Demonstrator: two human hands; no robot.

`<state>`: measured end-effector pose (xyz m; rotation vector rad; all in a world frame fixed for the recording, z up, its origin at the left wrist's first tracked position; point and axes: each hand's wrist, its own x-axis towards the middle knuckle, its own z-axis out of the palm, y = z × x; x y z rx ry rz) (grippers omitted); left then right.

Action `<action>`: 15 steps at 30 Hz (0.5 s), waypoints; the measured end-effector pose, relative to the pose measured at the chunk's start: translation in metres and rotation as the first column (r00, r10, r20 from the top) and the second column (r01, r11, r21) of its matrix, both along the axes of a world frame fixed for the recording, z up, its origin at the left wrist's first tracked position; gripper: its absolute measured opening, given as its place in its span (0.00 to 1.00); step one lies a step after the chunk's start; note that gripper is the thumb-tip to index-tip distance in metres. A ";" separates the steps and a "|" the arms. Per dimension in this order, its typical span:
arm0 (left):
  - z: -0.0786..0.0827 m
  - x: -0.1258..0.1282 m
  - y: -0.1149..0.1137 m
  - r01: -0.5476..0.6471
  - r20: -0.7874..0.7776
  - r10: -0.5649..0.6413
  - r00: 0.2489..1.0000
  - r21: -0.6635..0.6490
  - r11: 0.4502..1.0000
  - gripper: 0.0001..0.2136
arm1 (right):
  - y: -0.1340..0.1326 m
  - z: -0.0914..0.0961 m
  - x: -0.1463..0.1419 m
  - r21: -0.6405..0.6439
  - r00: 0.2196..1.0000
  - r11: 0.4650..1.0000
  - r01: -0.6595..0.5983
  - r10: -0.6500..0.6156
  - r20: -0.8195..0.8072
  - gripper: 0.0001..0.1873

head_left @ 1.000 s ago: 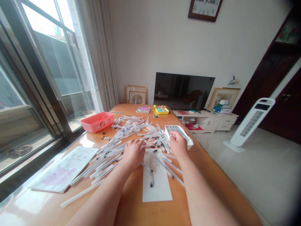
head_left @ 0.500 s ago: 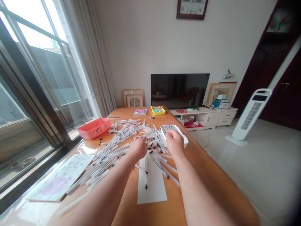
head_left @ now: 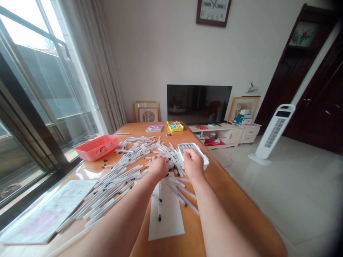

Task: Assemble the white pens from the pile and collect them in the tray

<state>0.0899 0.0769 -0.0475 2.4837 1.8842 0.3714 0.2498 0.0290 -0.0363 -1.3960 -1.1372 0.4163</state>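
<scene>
Slim, clear-barrelled pens [head_left: 118, 184] with black ends lie in a loose pile across the wooden table. My left hand [head_left: 158, 167] is closed at the right part of this pile, fingers curled down; what they hold, if anything, is hidden. On the right, a white box [head_left: 205, 165] holds slim greyish sticks lying side by side. My right hand [head_left: 194, 163] is over the near part of that box, its fingers pinched together, and I cannot make out what is in them. A white sheet of paper [head_left: 167, 225] lies between my forearms, with pens resting on it.
A red plastic basket [head_left: 91, 151] stands left of the pile, and a booklet [head_left: 48, 214] lies at the near left. Further back on the table are a yellow box [head_left: 175, 128] and a small book [head_left: 154, 128]. A tower fan [head_left: 274, 134] stands on the floor.
The view has turned slightly right, so the table's things sit further left. My left hand has shifted a little right over the pens; my right hand stays at the white box.
</scene>
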 end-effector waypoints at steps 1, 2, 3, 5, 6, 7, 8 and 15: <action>0.000 0.000 0.000 -0.002 0.001 0.002 1.000 0.000 1.000 0.10 | 0.000 0.000 0.000 -0.004 1.000 1.000 -0.001 0.001 0.001 0.18; 0.000 0.000 0.000 -0.002 0.002 0.002 1.000 -0.002 1.000 0.10 | 0.000 0.000 0.000 -0.006 1.000 1.000 -0.001 0.001 0.002 0.18; 0.001 -0.001 0.000 -0.002 0.003 0.002 1.000 -0.003 1.000 0.10 | 0.000 0.000 0.000 -0.008 1.000 1.000 0.001 -0.001 0.003 0.18; 0.003 -0.004 0.000 -0.006 0.006 0.006 1.000 -0.006 1.000 0.11 | -0.001 0.001 -0.001 -0.010 1.000 1.000 0.002 -0.002 0.007 0.18; 0.005 -0.006 0.000 -0.012 0.009 0.012 1.000 -0.008 1.000 0.11 | -0.001 0.001 -0.001 -0.010 1.000 1.000 0.002 -0.002 0.009 0.18; 0.006 -0.009 0.000 -0.019 0.011 0.019 1.000 -0.010 1.000 0.12 | -0.002 0.002 -0.001 -0.009 1.000 1.000 0.002 -0.002 0.012 0.18; 0.008 -0.011 0.001 -0.027 0.014 0.027 1.000 -0.013 1.000 0.12 | -0.002 0.002 -0.001 -0.009 1.000 1.000 0.000 0.000 0.015 0.18; 0.011 -0.014 0.001 -0.031 0.013 0.032 0.999 -0.061 0.998 0.14 | -0.002 0.001 -0.004 -0.007 1.000 1.000 -0.012 0.012 0.029 0.16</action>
